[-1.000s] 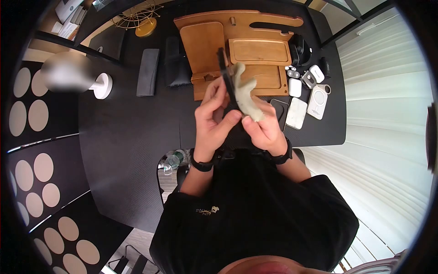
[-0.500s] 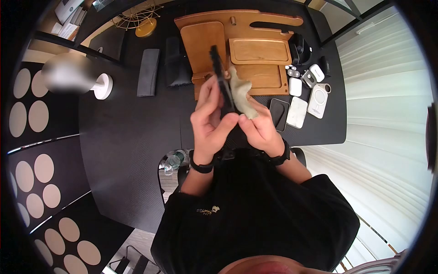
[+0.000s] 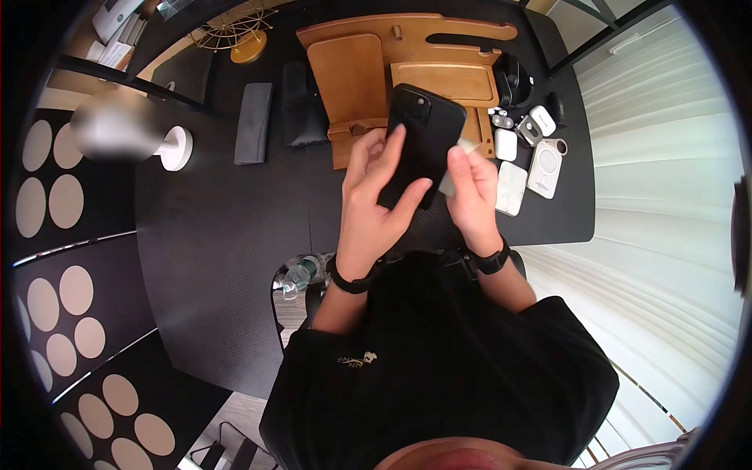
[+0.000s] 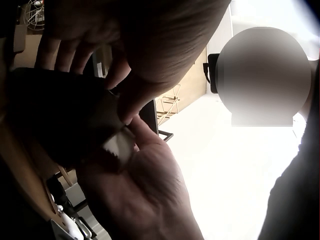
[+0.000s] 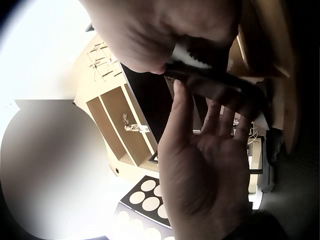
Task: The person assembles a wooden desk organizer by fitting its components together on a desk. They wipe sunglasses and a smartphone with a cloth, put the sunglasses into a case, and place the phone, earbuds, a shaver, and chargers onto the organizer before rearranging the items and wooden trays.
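Black table (image 3: 227, 274) spreads below. Above it, the phone (image 3: 428, 149) has turned its back up, so that seems easier to reach. The left hand (image 3: 372, 200) holds it, fingers half-bent; the right hand (image 3: 476, 194) pinches pale cloth (image 3: 447, 186) to its right.

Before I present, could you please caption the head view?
A black phone and pale cloth, held above a dark desk.

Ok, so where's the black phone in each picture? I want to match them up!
Head: the black phone is just above the middle, its camera end pointing up.
Left wrist: the black phone is a big dark slab on the left side.
Right wrist: the black phone is seen almost edge-on, above and right of the middle.
Shared landmark: the pale cloth, close beside the phone in all three.
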`<state>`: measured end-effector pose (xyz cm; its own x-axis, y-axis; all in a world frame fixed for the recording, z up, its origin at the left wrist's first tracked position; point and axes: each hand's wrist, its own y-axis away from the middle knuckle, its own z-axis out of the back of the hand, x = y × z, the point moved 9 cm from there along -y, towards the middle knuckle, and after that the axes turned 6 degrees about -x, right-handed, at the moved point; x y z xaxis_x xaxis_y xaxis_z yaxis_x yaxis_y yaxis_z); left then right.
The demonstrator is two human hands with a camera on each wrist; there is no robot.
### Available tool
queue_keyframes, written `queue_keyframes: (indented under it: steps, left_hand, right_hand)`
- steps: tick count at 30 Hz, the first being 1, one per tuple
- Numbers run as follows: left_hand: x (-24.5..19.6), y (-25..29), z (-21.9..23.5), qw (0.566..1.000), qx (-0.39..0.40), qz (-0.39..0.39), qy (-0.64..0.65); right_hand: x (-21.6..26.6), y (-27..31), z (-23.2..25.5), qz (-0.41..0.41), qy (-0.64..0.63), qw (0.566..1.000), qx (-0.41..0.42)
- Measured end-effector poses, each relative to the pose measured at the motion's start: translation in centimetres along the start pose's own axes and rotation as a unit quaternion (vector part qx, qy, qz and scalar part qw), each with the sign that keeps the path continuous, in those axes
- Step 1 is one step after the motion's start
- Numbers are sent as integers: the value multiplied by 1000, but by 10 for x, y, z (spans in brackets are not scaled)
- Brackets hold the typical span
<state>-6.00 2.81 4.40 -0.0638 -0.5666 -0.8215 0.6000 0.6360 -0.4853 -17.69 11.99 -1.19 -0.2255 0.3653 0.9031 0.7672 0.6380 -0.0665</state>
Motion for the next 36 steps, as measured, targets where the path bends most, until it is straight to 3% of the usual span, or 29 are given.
queue_keyframes:
  steps: [1,3,4,7,9,11,12,13,15,17,19,21,23,24,25,30,36]
  left_hand:
    - [3,3,-2,1000,0,1,0]
    - [34,14,-2,971,-57,115,201]
    - [39,19,-4,963,-63,119,234]
    - [44,31,-12,945,-62,150,282]
    - [34,31,-19,955,-62,109,268]
    - [47,44,-43,868,-9,260,423]
    - [52,53,-53,842,25,295,452]
    - [50,53,-54,842,25,294,452]
    - [43,52,-59,799,17,299,522]
    - [42,52,-61,790,14,293,539]
    - [42,49,-62,780,14,286,556]
    - [41,43,-58,788,10,267,555]
    - [44,39,-54,796,9,267,542]
    - [49,39,-51,796,-5,275,539]
    - [55,40,-49,796,-18,281,536]
    - [69,42,-37,746,-69,355,559]
    - [74,43,-38,742,-72,337,575]
  right_hand:
    - [-2,-2,2,-1,0,1000,0]
    - [-18,-12,12,-63,-149,987,-23]
    - [-28,-14,17,-114,-169,977,-70]
    - [-32,-9,10,-176,-247,951,-68]
    - [-35,-9,11,-173,-251,949,-86]
    - [-41,-7,14,-172,-256,946,-103]
    - [-40,-9,21,-129,-221,961,-107]
    - [-32,-11,22,-86,-186,973,-110]
    - [-20,-9,17,-61,-165,976,-129]
    - [-14,-4,19,-36,-144,978,-147]
    - [-4,1,15,38,58,993,-98]
    - [20,2,-9,140,301,943,-8]
    - [36,10,-35,311,390,862,88]
    - [24,12,-33,219,374,893,120]
    - [34,16,-44,276,356,882,137]
    - [39,36,-63,328,391,840,183]
    - [27,22,-44,291,468,820,154]
